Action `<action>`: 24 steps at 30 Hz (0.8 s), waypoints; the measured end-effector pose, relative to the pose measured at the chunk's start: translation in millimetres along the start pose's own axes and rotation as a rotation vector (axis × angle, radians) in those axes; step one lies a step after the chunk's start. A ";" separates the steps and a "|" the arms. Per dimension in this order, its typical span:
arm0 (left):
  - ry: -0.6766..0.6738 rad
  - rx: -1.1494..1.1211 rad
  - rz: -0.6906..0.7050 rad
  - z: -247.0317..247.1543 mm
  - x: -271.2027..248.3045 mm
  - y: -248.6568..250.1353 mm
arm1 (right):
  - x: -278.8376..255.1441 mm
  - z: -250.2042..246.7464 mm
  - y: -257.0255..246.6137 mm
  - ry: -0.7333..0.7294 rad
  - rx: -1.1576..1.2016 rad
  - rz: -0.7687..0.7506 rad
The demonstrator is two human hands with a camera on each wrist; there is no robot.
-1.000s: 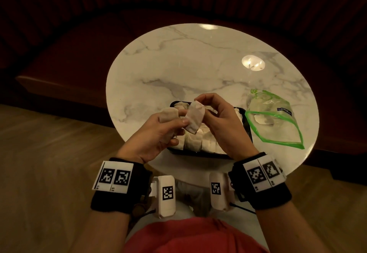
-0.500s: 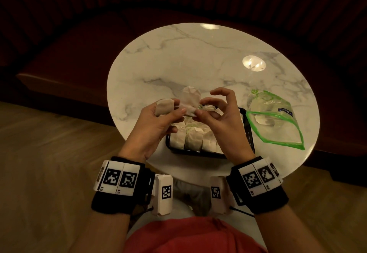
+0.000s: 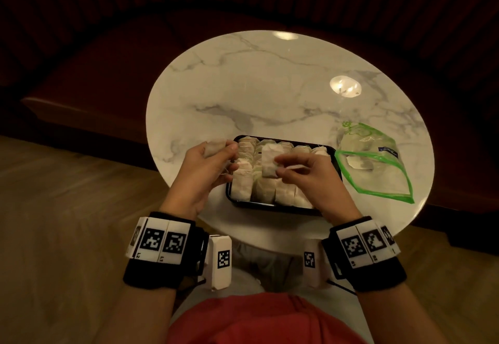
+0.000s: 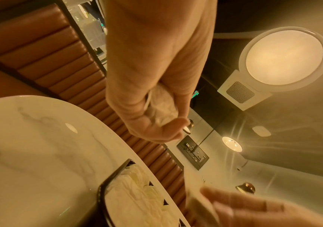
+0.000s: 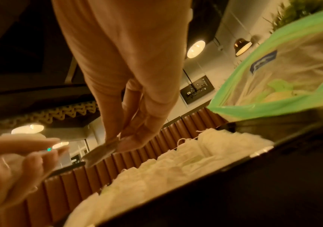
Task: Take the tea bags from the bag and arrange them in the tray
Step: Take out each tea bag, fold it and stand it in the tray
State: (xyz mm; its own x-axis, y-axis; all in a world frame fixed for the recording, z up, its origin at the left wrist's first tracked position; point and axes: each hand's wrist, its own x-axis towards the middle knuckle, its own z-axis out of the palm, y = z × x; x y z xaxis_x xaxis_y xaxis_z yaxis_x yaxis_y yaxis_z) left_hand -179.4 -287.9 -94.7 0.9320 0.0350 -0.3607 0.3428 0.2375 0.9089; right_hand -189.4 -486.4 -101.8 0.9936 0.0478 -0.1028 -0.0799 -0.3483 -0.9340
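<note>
A black tray (image 3: pixel 272 204) packed with several white tea bags sits near the front of the round marble table (image 3: pixel 270 95). My right hand (image 3: pixel 297 172) pinches one tea bag (image 3: pixel 270 164) by its edge and holds it just above the tray's middle; the same tea bag (image 5: pixel 100 152) hangs from the fingertips in the right wrist view. My left hand (image 3: pixel 210 166) hovers at the tray's left edge, fingers curled round another tea bag (image 3: pixel 214 147), also seen as a crumpled tea bag (image 4: pixel 163 107). A clear zip bag (image 3: pixel 375 165) with green edges lies right of the tray, a few tea bags inside.
The table's front edge lies just behind my wrists, with wooden floor (image 3: pixel 67 208) below on the left. A dark red padded bench (image 3: pixel 108 60) curves round the table's far side. The zip bag (image 5: pixel 285 79) touches the tray's right rim (image 5: pixel 273 122).
The hands separated: the right one lowered its tea bag from chest height to just over the tray, and the left one drew back to the tray's left edge with its own tea bag.
</note>
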 end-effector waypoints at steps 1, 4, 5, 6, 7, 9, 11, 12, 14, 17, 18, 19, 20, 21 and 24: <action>0.017 -0.011 -0.010 -1.7 0.6 0.3 | -1.1 -0.2 4.3 -0.030 -0.065 0.030; 0.030 -0.021 -0.024 -2.6 0.3 0.9 | -4.3 5.4 11.6 -0.124 -0.231 0.115; 0.027 -0.014 -0.026 -2.1 0.2 0.7 | -4.3 8.2 12.8 -0.135 -0.279 0.120; 0.024 -0.006 -0.028 -1.7 -0.1 0.4 | -3.8 11.1 13.2 -0.140 -0.318 0.118; 0.021 0.000 -0.029 -1.6 0.0 -0.2 | -3.2 14.2 13.0 -0.143 -0.348 0.115; 0.021 0.011 -0.028 -2.0 0.3 -1.2 | -2.7 20.0 12.5 -0.145 -0.397 0.116; 0.025 0.012 -0.029 -2.4 0.8 -1.5 | -2.2 24.5 12.0 -0.145 -0.459 0.118; 0.025 0.009 -0.031 -2.3 0.7 -1.3 | -1.9 25.5 11.0 -0.153 -0.494 0.116; 0.017 -0.010 -0.045 -1.6 0.6 -1.0 | -1.7 26.6 8.6 -0.180 -0.590 0.100; -0.031 -0.075 -0.089 0.9 -1.6 0.6 | -0.6 23.9 7.0 -0.182 -0.690 0.059; -0.055 -0.095 -0.106 2.1 -3.0 1.9 | -0.6 21.9 5.4 -0.170 -0.676 0.048; -0.076 -0.102 -0.123 3.3 -4.6 3.3 | -0.7 20.0 3.1 -0.147 -0.644 0.023; -0.098 -0.092 -0.141 4.2 -6.5 4.9 | -0.9 18.7 -0.4 -0.110 -0.599 -0.021; -0.123 -0.075 -0.159 5.1 -7.8 5.9 | -1.3 18.1 -4.6 -0.062 -0.540 -0.079; -0.217 -0.060 -0.189 7.2 -11.1 6.1 | -5.3 20.3 -22.4 0.029 -0.273 -0.252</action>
State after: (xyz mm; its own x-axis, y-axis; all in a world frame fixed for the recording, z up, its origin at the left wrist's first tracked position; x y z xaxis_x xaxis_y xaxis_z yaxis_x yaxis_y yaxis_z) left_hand -186.8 -293.9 -83.7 0.8579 -0.2224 -0.4633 0.5112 0.2772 0.8136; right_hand -194.5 -459.9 -87.3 0.9815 0.1384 0.1326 0.1883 -0.5660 -0.8026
